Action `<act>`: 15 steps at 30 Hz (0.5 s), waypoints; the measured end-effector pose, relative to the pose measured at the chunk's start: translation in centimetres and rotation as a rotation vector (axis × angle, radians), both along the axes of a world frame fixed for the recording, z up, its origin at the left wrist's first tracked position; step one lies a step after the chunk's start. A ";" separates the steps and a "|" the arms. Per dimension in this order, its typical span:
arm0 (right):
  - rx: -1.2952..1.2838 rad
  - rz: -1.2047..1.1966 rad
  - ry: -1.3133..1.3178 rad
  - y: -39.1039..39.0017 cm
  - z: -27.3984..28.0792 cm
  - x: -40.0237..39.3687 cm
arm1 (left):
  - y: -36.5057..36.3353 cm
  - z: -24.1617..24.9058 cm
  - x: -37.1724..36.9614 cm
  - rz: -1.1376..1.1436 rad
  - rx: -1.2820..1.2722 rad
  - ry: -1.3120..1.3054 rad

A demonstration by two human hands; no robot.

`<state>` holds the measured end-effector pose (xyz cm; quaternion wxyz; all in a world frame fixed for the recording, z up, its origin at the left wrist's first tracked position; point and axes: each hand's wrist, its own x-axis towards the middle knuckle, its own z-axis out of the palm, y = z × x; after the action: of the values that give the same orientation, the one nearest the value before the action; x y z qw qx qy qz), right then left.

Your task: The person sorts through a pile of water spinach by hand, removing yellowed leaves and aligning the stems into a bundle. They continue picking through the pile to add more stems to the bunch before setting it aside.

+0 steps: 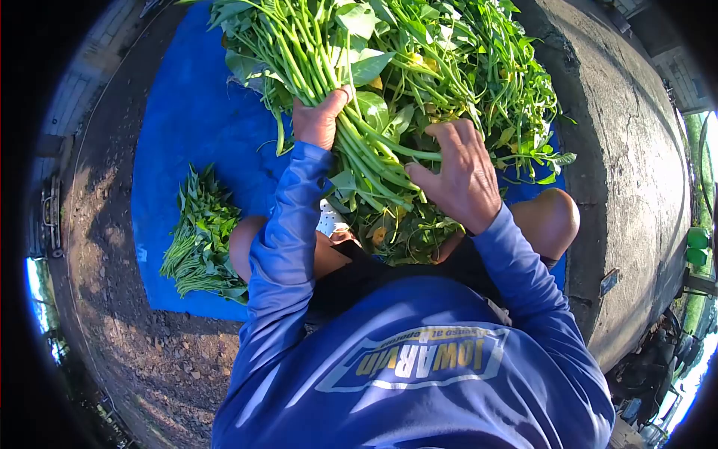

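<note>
My left hand (320, 120) is wrapped round a thick bunch of long green stems (299, 56), its thumb across the top. The stem ends fan out below it, toward my right hand (458, 168). That hand is at the right of the stem ends, thumb and fingers apart, with one stem reaching the gap between them; whether it touches the stem is unclear. Behind both hands lies a large heap of leafy greens (479, 67) with some yellow leaves. A smaller bundle of greens (202, 239) lies beside my left knee.
A blue sheet (168, 142) lies under the greens. Bare soil (142, 359) is at the left and front. A concrete ledge (628, 165) runs along the right. My bent knees are on both sides. Green objects (697, 247) show at the far right edge.
</note>
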<state>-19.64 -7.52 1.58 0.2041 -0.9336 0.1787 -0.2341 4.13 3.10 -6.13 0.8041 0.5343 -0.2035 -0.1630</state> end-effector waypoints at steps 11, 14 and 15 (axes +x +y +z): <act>0.892 0.183 0.043 -0.1 -2.8 -2.6 | 0.5 1.5 0.3 -0.025 -0.023 -0.045; 0.964 0.253 0.170 -0.3 -1.8 -4.3 | 0.8 2.3 0.4 -0.010 -0.031 0.072; 1.040 0.256 0.240 -0.2 -1.5 -4.9 | 1.1 2.3 1.0 -0.039 -0.051 0.138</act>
<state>-24.56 -7.69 0.09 0.6438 -0.7440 0.1777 0.0198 5.11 4.16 -3.85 0.8262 0.4971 -0.1619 -0.2099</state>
